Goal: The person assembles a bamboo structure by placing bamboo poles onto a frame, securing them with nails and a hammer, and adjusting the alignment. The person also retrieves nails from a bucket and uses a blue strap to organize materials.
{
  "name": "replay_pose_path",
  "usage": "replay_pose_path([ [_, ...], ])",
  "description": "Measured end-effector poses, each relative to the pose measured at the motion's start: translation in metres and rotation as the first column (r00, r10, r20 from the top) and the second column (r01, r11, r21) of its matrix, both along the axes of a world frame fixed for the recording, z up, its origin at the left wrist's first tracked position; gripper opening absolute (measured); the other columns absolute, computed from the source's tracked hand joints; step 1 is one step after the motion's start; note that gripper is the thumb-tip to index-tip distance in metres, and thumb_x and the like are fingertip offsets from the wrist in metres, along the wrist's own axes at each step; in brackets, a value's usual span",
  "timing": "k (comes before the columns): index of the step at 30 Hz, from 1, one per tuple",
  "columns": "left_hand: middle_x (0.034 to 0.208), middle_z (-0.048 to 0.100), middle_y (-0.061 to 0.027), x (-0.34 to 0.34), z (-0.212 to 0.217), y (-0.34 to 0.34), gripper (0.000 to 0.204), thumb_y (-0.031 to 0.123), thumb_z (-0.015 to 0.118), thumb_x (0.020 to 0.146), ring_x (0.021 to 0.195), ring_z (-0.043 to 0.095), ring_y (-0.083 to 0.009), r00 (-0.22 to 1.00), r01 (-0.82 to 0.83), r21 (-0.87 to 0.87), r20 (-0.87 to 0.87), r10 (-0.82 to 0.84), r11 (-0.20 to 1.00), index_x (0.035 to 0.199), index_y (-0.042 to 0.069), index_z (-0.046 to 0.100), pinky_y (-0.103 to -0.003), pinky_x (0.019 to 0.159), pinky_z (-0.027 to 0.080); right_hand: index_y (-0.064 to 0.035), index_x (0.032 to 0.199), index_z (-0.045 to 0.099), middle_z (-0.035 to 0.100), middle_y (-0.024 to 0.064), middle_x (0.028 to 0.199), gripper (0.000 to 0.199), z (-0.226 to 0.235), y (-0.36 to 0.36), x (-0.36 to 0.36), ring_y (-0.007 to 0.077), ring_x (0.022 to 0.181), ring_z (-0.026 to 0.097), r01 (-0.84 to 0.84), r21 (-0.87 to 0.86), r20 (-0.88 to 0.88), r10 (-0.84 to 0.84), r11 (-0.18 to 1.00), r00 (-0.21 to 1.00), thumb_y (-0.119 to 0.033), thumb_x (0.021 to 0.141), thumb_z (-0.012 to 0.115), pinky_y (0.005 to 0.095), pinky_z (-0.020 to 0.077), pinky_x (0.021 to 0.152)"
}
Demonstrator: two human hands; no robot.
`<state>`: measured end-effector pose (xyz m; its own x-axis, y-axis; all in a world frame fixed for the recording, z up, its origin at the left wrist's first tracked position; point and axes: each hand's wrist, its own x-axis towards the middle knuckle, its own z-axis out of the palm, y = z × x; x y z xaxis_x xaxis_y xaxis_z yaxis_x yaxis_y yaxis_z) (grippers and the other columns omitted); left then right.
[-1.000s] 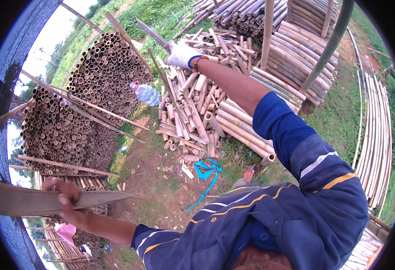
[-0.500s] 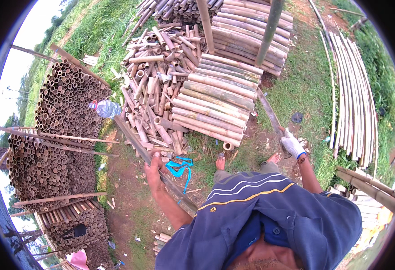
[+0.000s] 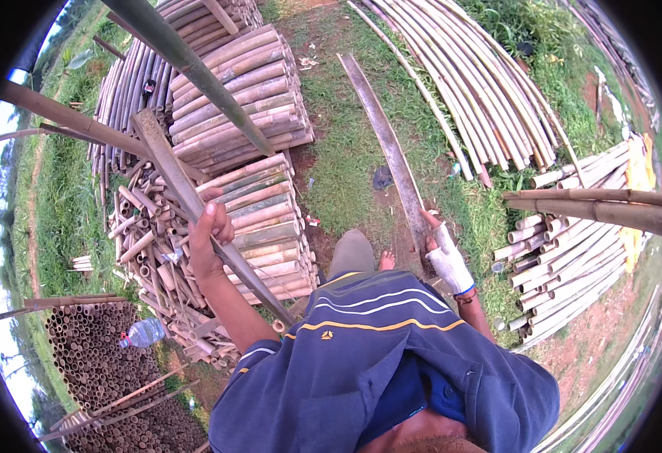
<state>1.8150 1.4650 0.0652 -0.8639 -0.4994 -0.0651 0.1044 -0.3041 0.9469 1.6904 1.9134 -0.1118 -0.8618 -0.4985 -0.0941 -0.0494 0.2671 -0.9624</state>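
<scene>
My left hand, bare, is closed around a long brownish split-bamboo strip. The strip slants from the upper left down toward my shirt front, and its near end is hidden there or close by. On the right, my gloved right hand grips the near part of a second split-bamboo strip, whose hollow-looking length reaches away over the grass. Fingertips stick out of the white glove. Beyond my left forearm lies a stack of cut bamboo poles.
Loose short bamboo offcuts are heaped at left, near a clear plastic bottle. An upright green bamboo post crosses the upper left. Long poles lie far right; more bamboo is piled beside a horizontal rail.
My view has swung to the right, so the stacks sit farther left. Both hands keep their bamboo strips; the right strip now shows at greater length, pointing ahead. One leg has stepped forward.
</scene>
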Motion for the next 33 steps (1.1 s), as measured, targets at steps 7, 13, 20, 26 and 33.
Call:
replay_pose_path([
  [7,0.068,0.041,0.0083,-0.181,-0.016,-0.045,0.036,0.025,0.073,0.097,0.056,0.035,-0.0019,0.994,-0.074,-0.200,0.067,0.089,0.977,0.124,0.002,0.062,-0.021,0.050,0.026,-0.0190,0.159,0.041,0.056,-0.0021,0.093,0.057,0.026,-0.085,-0.165,0.0051,0.065,0.047,0.210,-0.015,0.318,-0.195,0.978,0.928,-0.028,0.107,0.061,0.0224,0.0410,0.055],
  [13,0.071,0.044,0.0105,-0.315,-0.024,-0.129,0.037,0.024,0.074,0.097,0.059,0.036,-0.0005,0.974,-0.225,-0.245,-0.036,0.224,0.943,0.123,0.002,0.062,-0.021,0.052,0.027,-0.0176,0.160,0.039,0.056,-0.0024,0.085,0.061,0.013,-0.188,-0.336,0.0052,0.056,0.048,0.042,-0.064,0.506,-0.004,0.997,0.863,-0.017,0.104,0.062,0.0232,0.0391,0.049],
  [20,0.072,0.042,0.0105,-0.464,-0.014,-0.232,0.028,0.016,0.070,0.100,0.060,0.035,0.0006,0.898,-0.438,-0.303,-0.113,0.425,0.846,0.122,0.003,0.061,-0.020,0.052,0.024,-0.0035,0.159,0.033,0.057,0.0033,0.100,0.068,0.089,-0.333,-0.522,0.0120,0.070,0.057,-0.061,-0.528,0.514,0.376,0.847,0.771,-0.027,0.102,0.062,0.0239,0.0443,0.059],
  [26,0.072,0.042,0.0103,-0.585,-0.018,-0.301,0.030,0.020,0.070,0.101,0.060,0.034,0.0001,0.785,-0.619,-0.262,-0.157,0.600,0.741,0.124,0.004,0.060,-0.021,0.052,0.023,-0.0112,0.158,0.034,0.066,0.0062,0.099,0.062,0.042,-0.429,-0.685,0.0121,0.089,0.060,-0.339,-0.154,0.346,0.372,0.928,0.861,-0.009,0.098,0.048,0.0289,0.0496,0.082],
  [33,0.071,0.043,0.0086,-0.701,-0.031,-0.355,0.027,0.023,0.069,0.102,0.059,0.035,-0.0012,0.509,-0.855,-0.199,-0.140,0.849,0.480,0.121,0.005,0.061,-0.021,0.051,0.026,-0.0104,0.155,0.033,0.063,0.0101,0.104,0.052,0.042,-0.534,-0.862,0.0154,0.074,0.064,-0.407,-0.239,0.482,0.472,0.882,0.738,-0.015,0.106,0.050,0.0284,0.0533,0.063],
])
